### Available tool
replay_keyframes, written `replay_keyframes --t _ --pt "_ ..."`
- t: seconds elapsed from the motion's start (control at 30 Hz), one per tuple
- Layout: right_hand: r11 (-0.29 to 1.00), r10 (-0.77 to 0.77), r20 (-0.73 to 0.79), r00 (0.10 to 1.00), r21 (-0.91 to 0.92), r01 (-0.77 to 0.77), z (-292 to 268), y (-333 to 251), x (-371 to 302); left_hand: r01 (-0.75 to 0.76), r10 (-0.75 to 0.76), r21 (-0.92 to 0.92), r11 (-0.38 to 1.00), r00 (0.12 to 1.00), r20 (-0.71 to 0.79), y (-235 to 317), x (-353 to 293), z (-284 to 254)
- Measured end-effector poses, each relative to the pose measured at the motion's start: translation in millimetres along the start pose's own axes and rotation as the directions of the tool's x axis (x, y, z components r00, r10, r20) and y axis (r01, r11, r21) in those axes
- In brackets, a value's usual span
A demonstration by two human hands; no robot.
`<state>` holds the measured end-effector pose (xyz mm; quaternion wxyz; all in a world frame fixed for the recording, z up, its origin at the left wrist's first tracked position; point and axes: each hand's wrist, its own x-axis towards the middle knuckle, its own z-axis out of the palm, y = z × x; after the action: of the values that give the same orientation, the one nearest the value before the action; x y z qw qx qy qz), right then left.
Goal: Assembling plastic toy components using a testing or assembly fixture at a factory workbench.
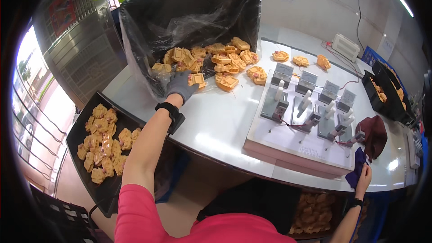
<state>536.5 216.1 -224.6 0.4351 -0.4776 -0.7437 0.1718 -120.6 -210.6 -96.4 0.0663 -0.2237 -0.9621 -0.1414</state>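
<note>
My left hand (181,86), in a grey glove, is at the front of a black bin lined with clear plastic (191,13). Its fingers and thumb close around a tan moulded plastic part (196,79) with a square raised frame. More such parts (180,56) are heaped in the bin's mouth, and some spill onto the white table. At the table's right front edge my bare right hand (365,178) pinches a dark purple cloth (357,167). A maroon cloth (373,136) lies just beyond it.
A test fixture (301,139) with several meters and white-handled clamps stands between my hands. Three tan parts (300,60) lie behind it. A black tray (83,130) of parts sits at lower left. Black bins (382,85) and a white power box (345,45) are at right.
</note>
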Motion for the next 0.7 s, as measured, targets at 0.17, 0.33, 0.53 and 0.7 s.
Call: replay_keyframes --t 0.17,0.33,0.53,0.7 --pt "1.000 0.024 0.031 0.999 -0.019 -0.024 -5 10 0 0.119 -0.090 -0.119 0.986 0.969 0.228 -20 44 20" --pt "0.998 0.067 0.002 0.998 -0.013 -0.067 -9 12 -4 0.045 -0.043 -0.052 0.998 0.998 0.049 -5 30 23" --pt "0.998 0.055 0.023 0.998 0.022 -0.055 -5 3 -2 -0.091 0.082 -0.227 0.970 0.995 -0.049 -12 8 28" --pt "0.999 0.052 0.028 0.998 -0.008 -0.052 -9 -1 0 -0.167 0.136 -0.805 0.570 0.985 -0.108 23 -52 1"
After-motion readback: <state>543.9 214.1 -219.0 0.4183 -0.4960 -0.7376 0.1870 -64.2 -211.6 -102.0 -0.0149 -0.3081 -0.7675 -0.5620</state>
